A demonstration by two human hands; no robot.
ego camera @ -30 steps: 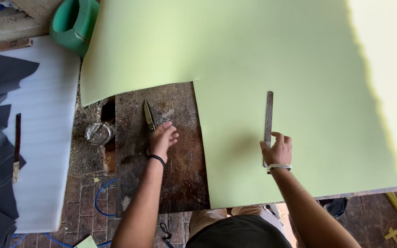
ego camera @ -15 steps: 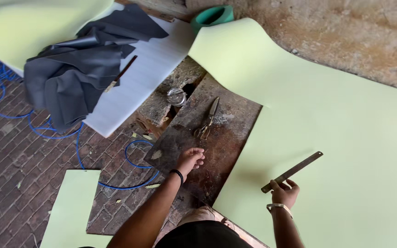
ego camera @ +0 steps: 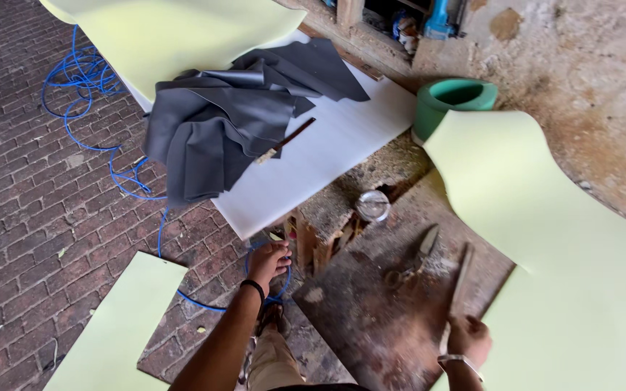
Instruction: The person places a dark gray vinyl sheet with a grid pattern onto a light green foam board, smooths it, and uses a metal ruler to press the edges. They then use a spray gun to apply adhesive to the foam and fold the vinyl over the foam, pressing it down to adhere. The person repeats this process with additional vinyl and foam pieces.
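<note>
My right hand [ego camera: 467, 339] grips the near end of a long metal ruler [ego camera: 458, 284] that lies across the dark wooden board [ego camera: 371, 311], beside the edge of a large pale green sheet [ego camera: 574, 275]. My left hand [ego camera: 268, 260], with a black band at the wrist, reaches left past the board's edge above the brick floor, fingers loosely curled and holding nothing. A pair of large scissors [ego camera: 413, 259] lies on the board just left of the ruler.
A grey cloth heap [ego camera: 233, 116] with a stick-like tool [ego camera: 284, 141] lies on a white sheet [ego camera: 327, 159]. A small round tin [ego camera: 372, 205], a green roll [ego camera: 454, 98], a blue cable [ego camera: 96, 108] and smaller green pieces [ego camera: 117, 326] lie around.
The view has swung left toward the brick floor. My left hand has left the board and reached leftward. My right hand has carried the ruler off the green sheet onto the board.
</note>
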